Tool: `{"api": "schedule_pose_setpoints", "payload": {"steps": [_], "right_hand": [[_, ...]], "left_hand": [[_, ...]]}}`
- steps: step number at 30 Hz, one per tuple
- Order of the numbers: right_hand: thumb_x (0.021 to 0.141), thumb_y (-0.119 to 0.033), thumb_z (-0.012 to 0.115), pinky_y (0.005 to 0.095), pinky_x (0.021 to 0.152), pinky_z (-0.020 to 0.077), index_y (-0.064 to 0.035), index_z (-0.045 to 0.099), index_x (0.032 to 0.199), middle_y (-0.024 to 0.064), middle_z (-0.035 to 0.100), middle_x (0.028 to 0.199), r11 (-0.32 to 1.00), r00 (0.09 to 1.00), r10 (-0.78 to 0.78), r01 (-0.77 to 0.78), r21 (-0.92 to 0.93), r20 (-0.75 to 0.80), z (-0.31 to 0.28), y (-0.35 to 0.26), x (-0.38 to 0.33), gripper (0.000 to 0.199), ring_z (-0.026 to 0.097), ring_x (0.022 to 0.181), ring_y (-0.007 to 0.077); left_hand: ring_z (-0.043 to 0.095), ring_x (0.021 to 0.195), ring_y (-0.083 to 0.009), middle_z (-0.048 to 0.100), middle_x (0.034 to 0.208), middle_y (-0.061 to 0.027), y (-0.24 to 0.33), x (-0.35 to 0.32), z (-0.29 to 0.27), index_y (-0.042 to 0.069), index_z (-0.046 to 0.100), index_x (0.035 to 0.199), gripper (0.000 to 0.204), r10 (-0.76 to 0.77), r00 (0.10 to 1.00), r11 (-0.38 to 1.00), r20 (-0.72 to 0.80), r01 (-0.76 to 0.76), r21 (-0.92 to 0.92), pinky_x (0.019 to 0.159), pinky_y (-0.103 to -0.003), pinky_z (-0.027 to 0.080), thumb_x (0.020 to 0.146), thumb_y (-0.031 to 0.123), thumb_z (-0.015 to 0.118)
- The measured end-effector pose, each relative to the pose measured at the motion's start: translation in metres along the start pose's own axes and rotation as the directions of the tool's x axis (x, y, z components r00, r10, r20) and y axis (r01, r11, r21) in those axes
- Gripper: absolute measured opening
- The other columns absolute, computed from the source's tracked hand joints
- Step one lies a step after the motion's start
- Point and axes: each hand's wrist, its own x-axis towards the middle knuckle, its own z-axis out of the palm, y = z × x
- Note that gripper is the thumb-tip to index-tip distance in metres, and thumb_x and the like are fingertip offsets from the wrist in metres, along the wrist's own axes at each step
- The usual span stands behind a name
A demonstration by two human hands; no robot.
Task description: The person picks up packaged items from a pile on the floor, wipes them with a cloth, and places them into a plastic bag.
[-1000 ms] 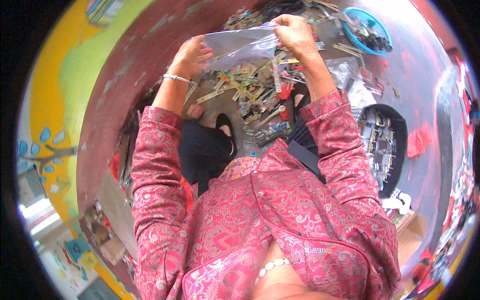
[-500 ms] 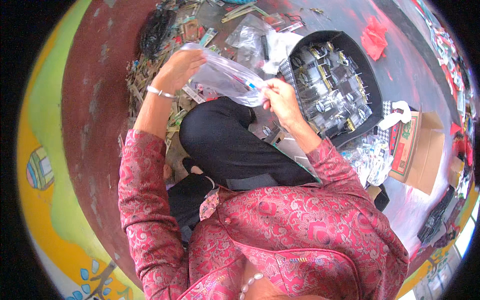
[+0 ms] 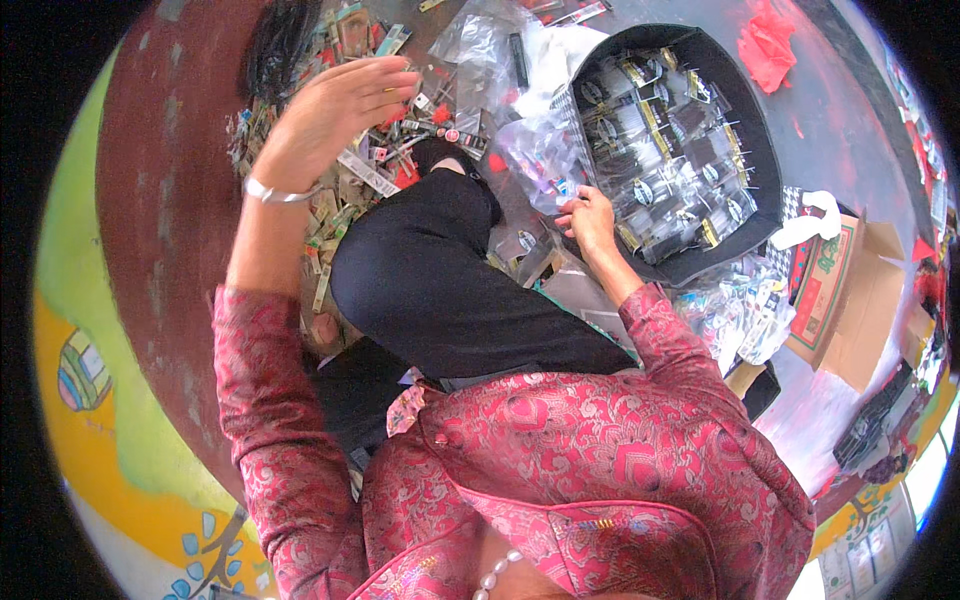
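A clear, crinkled plastic bag is clamped by the right hand, presumably for control, beside the left edge of the black, round-cornered bin, while the left hand's empty grip is held apart.

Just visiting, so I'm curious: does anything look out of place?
Yes: multicoloured strips and cards lie jumbled across the grey floor, unlike the clear plastic packets gathered inside the black, rounded bin. A crumpled red sheet lies alone beyond that bin.

Plastic bag blurry, contents unclr
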Motion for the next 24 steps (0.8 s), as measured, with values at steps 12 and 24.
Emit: {"api": "schedule_pose_setpoints", "payload": {"steps": [12,24], "right_hand": [[0.076,-0.021,0.056,0.0482,0.060,0.0456,-0.0045,0.055,0.089,0.0162,0.060,0.074,0.015,0.701,-0.648,0.401,-0.916,0.296,-0.008,-0.091,-0.048,0.021,0.060,0.066,0.0360],[0.070,-0.018,0.048,0.0459,0.063,0.0458,0.0024,0.061,0.062,0.0232,0.059,0.065,0.057,0.612,-0.746,0.452,-0.890,0.263,0.070,-0.081,0.188,0.026,0.059,0.068,0.0396]], "left_hand": [[0.053,0.097,-0.0180,0.054,0.108,-0.0112,-0.107,-0.259,-0.056,-0.003,0.043,0.118,0.038,-0.098,0.767,0.881,-0.634,-0.230,-0.414,0.084,-0.030,0.043,0.087,0.019,0.047],[0.054,0.080,-0.0157,0.056,0.093,-0.0099,-0.078,-0.338,-0.055,-0.002,0.045,0.108,0.029,0.205,0.469,0.657,-0.859,-0.716,-0.234,0.071,-0.024,0.046,0.081,0.007,0.050]]}}
